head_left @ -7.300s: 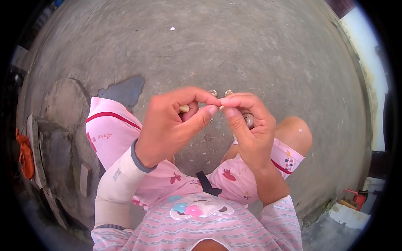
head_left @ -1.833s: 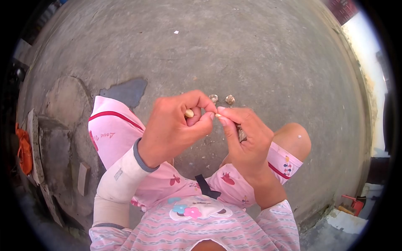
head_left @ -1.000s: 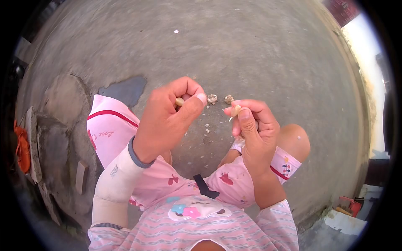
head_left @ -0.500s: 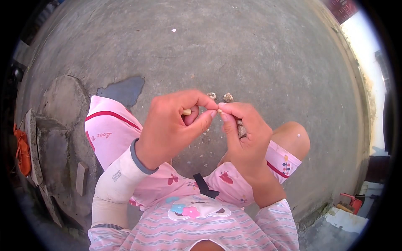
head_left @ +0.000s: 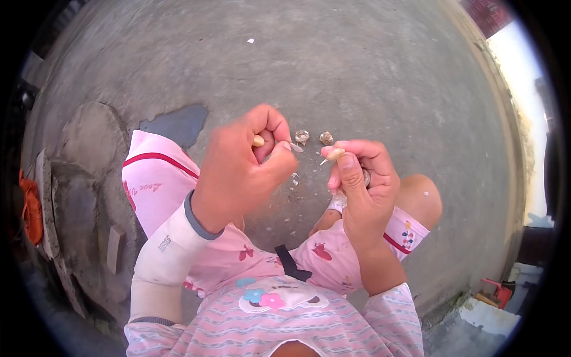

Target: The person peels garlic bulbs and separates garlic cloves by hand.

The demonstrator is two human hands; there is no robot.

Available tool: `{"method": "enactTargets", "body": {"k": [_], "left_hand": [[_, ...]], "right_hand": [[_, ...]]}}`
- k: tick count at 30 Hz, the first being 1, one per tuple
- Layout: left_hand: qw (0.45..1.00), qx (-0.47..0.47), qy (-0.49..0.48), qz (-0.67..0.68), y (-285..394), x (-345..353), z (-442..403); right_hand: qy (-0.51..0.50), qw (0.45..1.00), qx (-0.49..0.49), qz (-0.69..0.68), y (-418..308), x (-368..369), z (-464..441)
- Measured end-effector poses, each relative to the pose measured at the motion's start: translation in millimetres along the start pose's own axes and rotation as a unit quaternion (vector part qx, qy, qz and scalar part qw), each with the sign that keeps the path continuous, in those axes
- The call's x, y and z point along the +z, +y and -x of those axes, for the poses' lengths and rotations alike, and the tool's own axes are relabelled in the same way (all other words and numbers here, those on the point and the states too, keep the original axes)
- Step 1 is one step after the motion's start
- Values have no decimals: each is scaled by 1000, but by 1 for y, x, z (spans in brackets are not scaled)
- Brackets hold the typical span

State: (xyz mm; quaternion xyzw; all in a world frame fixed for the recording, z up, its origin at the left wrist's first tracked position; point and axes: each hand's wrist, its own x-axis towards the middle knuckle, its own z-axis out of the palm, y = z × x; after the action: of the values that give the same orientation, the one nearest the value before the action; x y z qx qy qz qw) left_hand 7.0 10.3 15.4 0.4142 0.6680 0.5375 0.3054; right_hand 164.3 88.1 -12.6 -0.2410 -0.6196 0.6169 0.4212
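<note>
My left hand [head_left: 244,163] is closed, with a pale garlic clove [head_left: 258,140] tucked in its curled fingers. Its thumb and forefinger pinch a thin strip of garlic skin [head_left: 297,147]. Between the thumb and forefinger of my right hand [head_left: 364,187] is a second garlic clove [head_left: 336,154], a sliver of skin hanging from it. The other right fingers curl around a partly hidden garlic bulb [head_left: 366,177]. Beyond the hands, two garlic bulbs [head_left: 302,137] [head_left: 326,138] lie on the ground.
Bits of peel [head_left: 294,178] are scattered over the concrete floor [head_left: 357,71] between my legs. Stone slabs [head_left: 74,196] and an orange cloth-like thing [head_left: 31,208] are at the left. A red-handled object [head_left: 502,291] lies by the low ledge at the right.
My hands have moved apart from where their fingertips met. A strip of skin now shows in the left fingertips, and the clove in the right is more exposed.
</note>
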Motion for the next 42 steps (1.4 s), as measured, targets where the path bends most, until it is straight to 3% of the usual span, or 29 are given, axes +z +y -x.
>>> {"method": "enactTargets", "body": {"k": [4,7,10,16,22,25,28,30,34,37,40,42], "left_hand": [[992,81,-91,27,-16,-7,-5],[997,43,-54,29,-9,2,1],[994,15,-86,68,2,1,2],[995,17,-97,18,-1,3,2],[996,16,-89,-23,-3,3,3],[996,33,-78,-21,-7,7,4],[998,12,-59,4,-7,12,5],[998,-20,-45,50,-3,9,4],[983,-50,-50,167,0,1,-2],[992,28,-92,81,-7,-1,2],[995,55,-37,68,-8,7,1],[994,54,-51,80,-8,7,0]], "right_hand": [[-16,987,87,-133,2,-2,-5],[-44,988,78,-123,4,-2,-4],[-58,995,42,-63,4,-2,-3],[-29,995,-52,85,1,2,-3],[-20,955,-185,230,6,2,-4],[-21,963,-171,209,6,5,-3],[-23,985,-124,116,7,7,-2],[-16,999,-33,-12,2,6,-1],[-31,960,118,-251,1,-5,-7],[-67,931,163,-319,3,-9,-9],[-62,935,170,-307,1,-7,-8],[-68,939,157,-299,3,-8,-7]]}}
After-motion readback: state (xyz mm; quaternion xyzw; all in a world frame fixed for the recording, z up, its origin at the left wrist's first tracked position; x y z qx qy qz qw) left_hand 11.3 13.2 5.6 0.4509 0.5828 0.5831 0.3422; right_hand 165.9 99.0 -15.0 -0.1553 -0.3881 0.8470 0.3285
